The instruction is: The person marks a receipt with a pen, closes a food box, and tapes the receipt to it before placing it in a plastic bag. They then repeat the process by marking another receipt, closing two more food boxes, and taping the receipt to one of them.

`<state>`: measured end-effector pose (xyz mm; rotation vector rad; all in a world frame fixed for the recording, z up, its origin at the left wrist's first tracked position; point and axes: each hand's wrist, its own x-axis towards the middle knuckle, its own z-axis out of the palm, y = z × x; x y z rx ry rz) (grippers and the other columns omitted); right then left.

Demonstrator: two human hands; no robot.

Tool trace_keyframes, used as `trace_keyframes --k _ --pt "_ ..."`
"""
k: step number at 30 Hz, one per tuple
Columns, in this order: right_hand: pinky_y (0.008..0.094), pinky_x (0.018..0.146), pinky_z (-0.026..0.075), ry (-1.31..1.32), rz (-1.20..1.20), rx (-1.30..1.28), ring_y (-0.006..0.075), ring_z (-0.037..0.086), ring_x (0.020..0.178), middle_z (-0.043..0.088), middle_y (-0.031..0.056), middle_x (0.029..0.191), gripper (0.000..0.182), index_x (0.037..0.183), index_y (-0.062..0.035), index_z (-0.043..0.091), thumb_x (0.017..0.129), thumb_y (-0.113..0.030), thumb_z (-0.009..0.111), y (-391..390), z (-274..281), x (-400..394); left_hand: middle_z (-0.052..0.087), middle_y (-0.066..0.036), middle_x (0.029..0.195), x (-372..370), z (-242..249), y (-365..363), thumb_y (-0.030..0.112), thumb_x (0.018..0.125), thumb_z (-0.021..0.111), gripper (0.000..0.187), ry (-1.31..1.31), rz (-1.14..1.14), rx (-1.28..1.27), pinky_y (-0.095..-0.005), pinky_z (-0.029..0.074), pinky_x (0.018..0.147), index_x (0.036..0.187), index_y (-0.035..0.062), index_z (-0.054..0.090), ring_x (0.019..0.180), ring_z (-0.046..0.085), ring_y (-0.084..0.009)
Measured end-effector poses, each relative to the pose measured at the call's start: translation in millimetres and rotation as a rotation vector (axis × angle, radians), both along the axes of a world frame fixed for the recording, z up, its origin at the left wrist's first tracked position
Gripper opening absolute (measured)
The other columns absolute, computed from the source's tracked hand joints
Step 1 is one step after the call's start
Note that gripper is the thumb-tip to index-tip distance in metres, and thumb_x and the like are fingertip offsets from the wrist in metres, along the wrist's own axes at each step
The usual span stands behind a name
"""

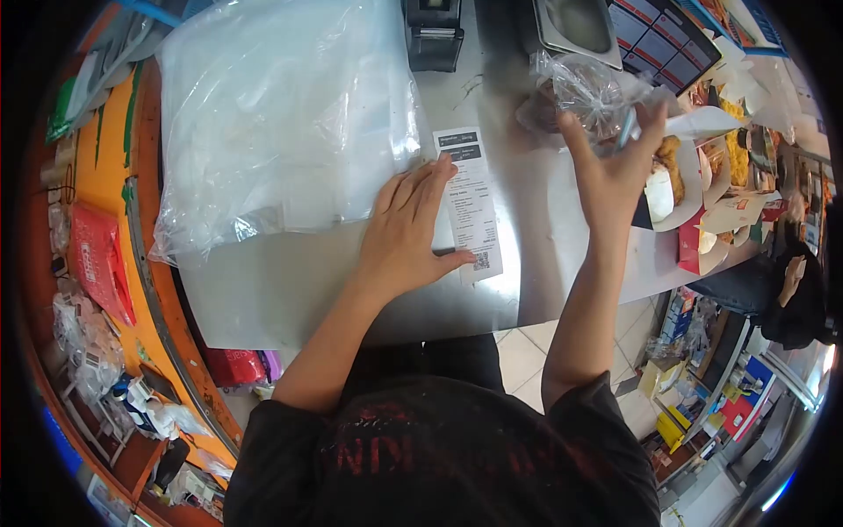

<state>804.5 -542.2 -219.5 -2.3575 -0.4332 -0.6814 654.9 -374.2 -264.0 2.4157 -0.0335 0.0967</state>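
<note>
A long printed receipt (pixel 474 206) lies on the metal counter in front of me. My left hand (pixel 402 230) rests at its left edge with the fingers stretched out and the thumb apart, touching the paper. To the right, my right hand (pixel 612 180) is raised with thumb and fingers spread, and I see nothing held in it. Just beyond its fingers is a knotted clear plastic bag (pixel 584 88) with dark contents. A blurred pale-blue thing (pixel 626 127) shows between the fingers; I cannot make out what it is. Beside this hand stands an open food box (pixel 680 180) with fried pieces and a white wrapped item.
A large stack of clear plastic bags (pixel 281 123) covers the counter's left side. At the back are a small black device (pixel 435 35), a metal pan (pixel 577 26) and a screen (pixel 663 39). More food boxes (pixel 707 246) stand at the right edge. A person in dark clothing (pixel 795 294) is at far right.
</note>
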Motion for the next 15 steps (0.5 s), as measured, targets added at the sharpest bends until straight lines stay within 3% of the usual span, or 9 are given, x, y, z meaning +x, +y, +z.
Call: trace_keyframes --k 3,4,6,7,8,10,12,14,15 --pt "0.0279 0.074 0.047 0.332 0.011 0.440 0.0177 0.056 0.082 0.044 0.0247 0.124 0.094 0.137 0.0059 0.024 0.071 -0.035 0.078 12.8 13.1 1.1 0.043 -0.010 0.136 0.0 -0.6 0.9 0.038 0.055 0.082 0.111 0.010 0.001 0.004 -0.0395 0.023 0.108 0.141 0.0005 0.022 0.126 0.038 -0.0246" --pt "0.0279 0.074 0.047 0.333 0.010 0.440 0.0177 0.056 0.082 0.044 0.0247 0.124 0.094 0.137 0.0059 0.024 0.071 -0.035 0.078 11.4 12.2 0.2 0.044 -0.009 0.135 -0.2 -1.0 0.7 0.038 0.055 0.082 0.112 0.011 0.000 0.013 -0.0396 0.023 0.108 0.141 0.0004 0.021 0.126 0.038 -0.0246" --pt "0.0282 0.072 0.048 0.587 0.088 0.390 0.0176 0.057 0.084 0.046 0.0252 0.122 0.090 0.138 0.0051 0.023 0.076 -0.034 0.074 6.0 10.6 -4.7 0.044 -0.009 0.134 -0.7 -1.2 0.3 0.039 0.055 0.082 0.113 0.004 0.000 0.016 -0.0395 0.023 0.108 0.141 0.0003 0.020 0.126 0.038 -0.0244" --pt "0.0299 0.070 0.048 0.568 0.063 0.569 0.0179 0.057 0.083 0.051 0.0221 0.115 0.069 0.133 0.0046 0.031 0.083 -0.029 0.065 14.4 14.8 -17.3 0.045 -0.008 0.134 0.0 -1.4 0.5 0.039 0.055 0.082 0.114 -0.006 0.002 0.023 -0.0395 0.023 0.108 0.142 0.0002 0.019 0.126 0.038 -0.0243" --pt "0.0299 0.070 0.048 0.570 0.065 0.567 0.0179 0.057 0.083 0.051 0.0221 0.115 0.069 0.133 0.0046 0.031 0.083 -0.029 0.065 9.2 11.5 -26.4 0.045 -0.008 0.134 0.0 -1.5 0.3 0.039 0.055 0.082 0.114 -0.004 0.004 0.022 -0.0395 0.023 0.108 0.142 0.0002 0.019 0.126 0.038 -0.0243" --pt "0.0230 0.057 0.043 0.264 0.011 0.838 0.0154 0.058 0.066 0.054 0.0187 0.109 0.041 0.117 0.0012 0.047 0.090 -0.029 0.052 -1.5 -6.0 -44.3 0.046 -0.008 0.133 -0.2 -2.1 -0.4 0.037 0.055 0.083 0.112 -0.012 0.010 -0.028 -0.0447 0.024 0.106 0.140 -0.0011 0.020 0.126 0.039 -0.0293" --pt "0.0223 0.054 0.042 0.369 0.110 1.153 0.0148 0.056 0.060 0.057 0.0173 0.098 0.042 0.101 0.0001 0.051 0.094 -0.039 0.038 5.3 -21.2 -62.4 0.046 -0.008 0.133 0.3 -1.5 -0.3 0.036 0.054 0.083 0.114 -0.009 0.012 -0.025 -0.0447 0.024 0.106 0.140 -0.0012 0.019 0.125 0.039 -0.0292" --pt "0.0224 0.052 0.042 0.696 0.376 1.064 0.0148 0.055 0.055 0.060 0.0141 0.082 0.058 0.094 -0.0003 0.052 0.093 -0.053 0.028 -6.9 -50.7 -78.5 0.047 -0.007 0.133 0.3 -0.8 -0.7 0.035 0.053 0.084 0.115 -0.007 0.012 -0.023 -0.0446 0.024 0.106 0.140 -0.0013 0.018 0.125 0.040 -0.0292" --pt "0.0221 0.051 0.042 0.871 0.380 1.097 0.0138 0.055 0.055 0.059 0.0110 0.075 0.054 0.091 0.0000 0.052 0.093 -0.051 0.034 -7.9 -50.2 -85.4 0.046 -0.007 0.133 0.0 -0.2 -0.5 0.036 0.052 0.084 0.116 0.000 0.012 -0.017 -0.0418 0.024 0.106 0.141 -0.0005 0.019 0.125 0.039 -0.0263"
